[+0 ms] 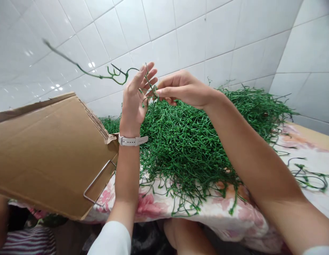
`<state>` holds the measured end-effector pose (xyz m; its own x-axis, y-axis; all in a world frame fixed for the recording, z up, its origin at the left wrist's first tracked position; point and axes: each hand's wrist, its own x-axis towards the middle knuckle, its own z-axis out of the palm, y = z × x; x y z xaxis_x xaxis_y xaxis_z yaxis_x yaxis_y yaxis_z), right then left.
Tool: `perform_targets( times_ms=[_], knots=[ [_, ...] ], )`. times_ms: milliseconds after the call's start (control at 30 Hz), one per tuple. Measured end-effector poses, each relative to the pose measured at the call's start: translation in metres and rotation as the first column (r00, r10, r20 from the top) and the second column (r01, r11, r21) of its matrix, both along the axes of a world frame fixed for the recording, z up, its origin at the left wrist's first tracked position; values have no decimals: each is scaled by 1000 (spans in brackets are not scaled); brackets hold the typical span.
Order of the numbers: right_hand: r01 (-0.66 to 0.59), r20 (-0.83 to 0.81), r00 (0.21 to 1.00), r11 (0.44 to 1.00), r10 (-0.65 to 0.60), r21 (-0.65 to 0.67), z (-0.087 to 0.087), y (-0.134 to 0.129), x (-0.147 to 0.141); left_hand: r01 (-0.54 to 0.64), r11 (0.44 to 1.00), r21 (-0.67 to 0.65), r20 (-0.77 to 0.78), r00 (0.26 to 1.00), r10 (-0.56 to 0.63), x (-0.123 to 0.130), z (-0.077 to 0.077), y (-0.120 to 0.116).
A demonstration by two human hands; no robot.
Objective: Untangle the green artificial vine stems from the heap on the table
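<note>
Above a big heap of thin green plastic stems, both hands are raised and close together. My left hand, with a pale watch strap on its wrist, has its palm turned right and its fingers loosely curled. A branched green plastic stem lies between its thumb and fingers, one long end reaching out to the left. My right hand pinches green stem pieces beside the left palm, thumb against fingers. How the pieces join there is partly hidden by the fingers.
A cardboard box or sheet stands at the left, with a bent metal wire at its edge. Loose stems lie on the floral cloth at right. White tiled wall rises behind. A striped garment shows lower left.
</note>
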<state>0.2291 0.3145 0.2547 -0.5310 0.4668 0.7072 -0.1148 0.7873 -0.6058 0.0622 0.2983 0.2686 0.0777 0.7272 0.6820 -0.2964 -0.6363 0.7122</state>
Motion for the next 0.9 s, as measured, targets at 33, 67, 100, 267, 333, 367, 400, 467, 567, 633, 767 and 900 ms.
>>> perform_targets(
  times_ms=[33, 67, 100, 267, 333, 367, 400, 467, 567, 633, 767, 900],
  knots=[
    [20, -1, 1000, 1000, -20, 21, 0, 0, -1, 13, 1000, 15, -25, 1000, -12, 1, -1, 0],
    [46, -10, 999, 998, -45, 41, -1, 0, -2, 24, 999, 29, -46, 999, -23, 2, -3, 1],
    [74, -26, 997, 996, -73, 55, -1, 0, -3, 27, 999, 40, -55, 998, -25, 2, -4, 2],
    [170, -245, 957, 984, -153, 51, -2, -4, -13, -1, 999, 41, -44, 999, 3, -1, -6, 7],
    [172, -318, 937, 983, -145, 57, -1, -6, -15, -11, 1000, 15, -52, 999, 12, -1, -6, 8],
    [163, -346, 929, 984, -132, 64, 0, -7, -17, -16, 1000, 1, -45, 999, 16, -1, -5, 8],
    [145, -382, 918, 987, -106, 74, 1, -8, -17, -21, 1000, -14, -23, 1000, 21, -1, -4, 7],
    [74, -455, 890, 995, -34, 70, 2, -9, -18, -7, 999, -46, 49, 999, 9, 0, -2, 4],
    [-60, -548, 836, 998, 43, -13, 2, -7, -19, 77, 995, -66, 203, 977, -63, 4, 1, 0],
    [-119, -573, 818, 989, 50, -84, 1, -2, -19, 122, 992, -27, 261, 959, -110, 8, 0, 1],
    [-247, -535, 829, 965, 161, -92, -3, 10, -19, 109, 992, 61, 218, 969, -120, 15, -7, 6],
    [-386, -589, 753, 922, 294, -34, -6, 12, -23, 157, 984, 81, 264, 949, -173, 20, -13, 1]
  ],
)
